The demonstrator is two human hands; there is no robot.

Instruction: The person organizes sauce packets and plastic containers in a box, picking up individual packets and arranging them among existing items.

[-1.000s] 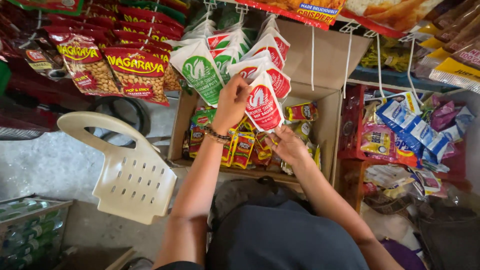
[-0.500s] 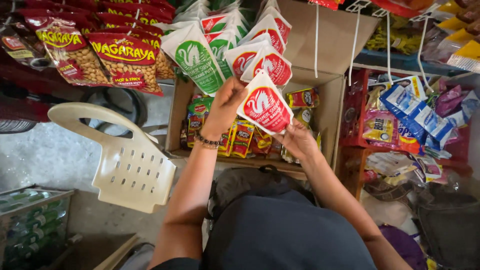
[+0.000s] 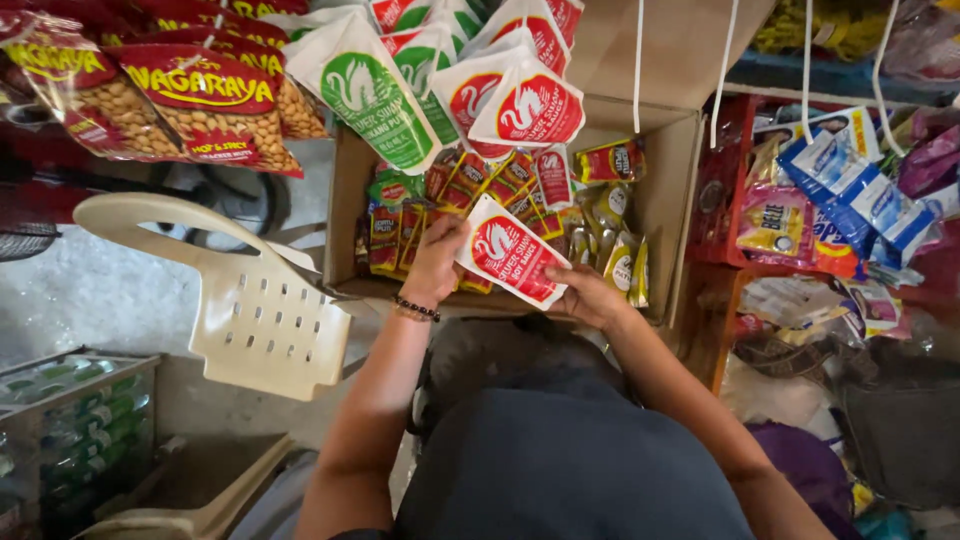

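Observation:
My left hand (image 3: 437,262) grips the upper left edge of a white pouch with a red oval emblem (image 3: 512,252). A dark bead bracelet circles that wrist. My right hand (image 3: 587,295) supports the same pouch from its lower right corner. The pouch is held tilted just above an open cardboard box (image 3: 672,190) packed with several small red, yellow and green sachets (image 3: 520,185). More white pouches with red emblems (image 3: 528,100) and green emblems (image 3: 370,92) hang from above, right over the box.
A cream plastic chair (image 3: 262,310) stands left of the box. Red peanut bags (image 3: 205,105) hang at upper left. Blue and pink sachets (image 3: 850,190) fill shelves on the right. A crate of green bottles (image 3: 70,420) sits at lower left.
Both hands have come down from the hanging row with one red-emblem pouch, which is now low over the box. The view has tilted downward.

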